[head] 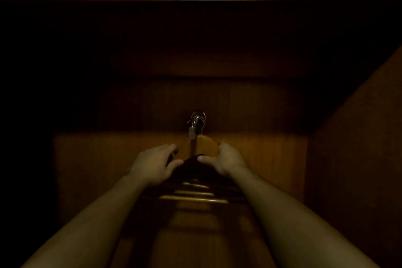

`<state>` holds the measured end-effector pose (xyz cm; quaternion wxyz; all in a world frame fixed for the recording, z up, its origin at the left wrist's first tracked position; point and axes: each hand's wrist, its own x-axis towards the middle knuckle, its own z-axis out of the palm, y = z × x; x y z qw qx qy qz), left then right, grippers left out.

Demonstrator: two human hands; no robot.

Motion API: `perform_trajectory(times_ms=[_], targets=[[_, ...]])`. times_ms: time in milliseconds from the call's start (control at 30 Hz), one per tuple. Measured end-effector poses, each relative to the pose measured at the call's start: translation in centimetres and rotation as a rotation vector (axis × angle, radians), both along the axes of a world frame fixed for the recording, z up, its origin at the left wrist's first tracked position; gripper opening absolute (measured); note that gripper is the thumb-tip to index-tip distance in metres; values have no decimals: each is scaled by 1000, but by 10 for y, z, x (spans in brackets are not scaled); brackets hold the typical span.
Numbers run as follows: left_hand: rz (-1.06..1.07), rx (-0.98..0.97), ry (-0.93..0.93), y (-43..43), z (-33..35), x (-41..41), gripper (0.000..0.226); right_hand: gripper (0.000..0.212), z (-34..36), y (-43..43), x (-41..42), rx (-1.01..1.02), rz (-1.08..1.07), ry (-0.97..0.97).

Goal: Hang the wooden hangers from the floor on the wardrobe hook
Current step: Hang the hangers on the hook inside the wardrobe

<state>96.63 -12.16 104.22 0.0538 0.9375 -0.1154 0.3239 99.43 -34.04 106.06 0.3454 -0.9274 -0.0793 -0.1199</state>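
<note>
Seating wooden hangers (201,148) on wardrobe hook (196,123); your left hand (155,166) and right hand (227,161) grip them. Confirm catch, then release.

No legible text, seemingly.

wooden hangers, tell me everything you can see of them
The wooden hangers are a close stack of several; the farthest shows a rounded amber top, nearer ones look dark. Pale horizontal bars show lower down. Their metal necks reach up to the wardrobe hook, seemingly hung on it. The left hand and right hand grip the shoulders from either side.
</note>
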Motion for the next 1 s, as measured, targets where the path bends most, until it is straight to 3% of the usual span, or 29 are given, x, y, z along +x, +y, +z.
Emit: perform_trajectory(times_ms=[167,333,500,600,800,1000], targets=[[33,12,65,3,-16,5,35,80,-7,-1,0,-277,-12,-89],[56,-32,82,4,-16,6,41,77,-11,1,1,-297,-29,-99],[98,-89,131,7,-13,4,37,78,-8,1,-9,-377,-101,-264],[102,-106,127,10,-15,0,33,68,-5,3,-20,-398,-102,-317],[105,-107,104,19,-18,-16,36,54,-3,8,-44,-456,-84,-294],[166,-73,179,26,-22,-48,42,54,-7,33,-64,-505,45,-187]])
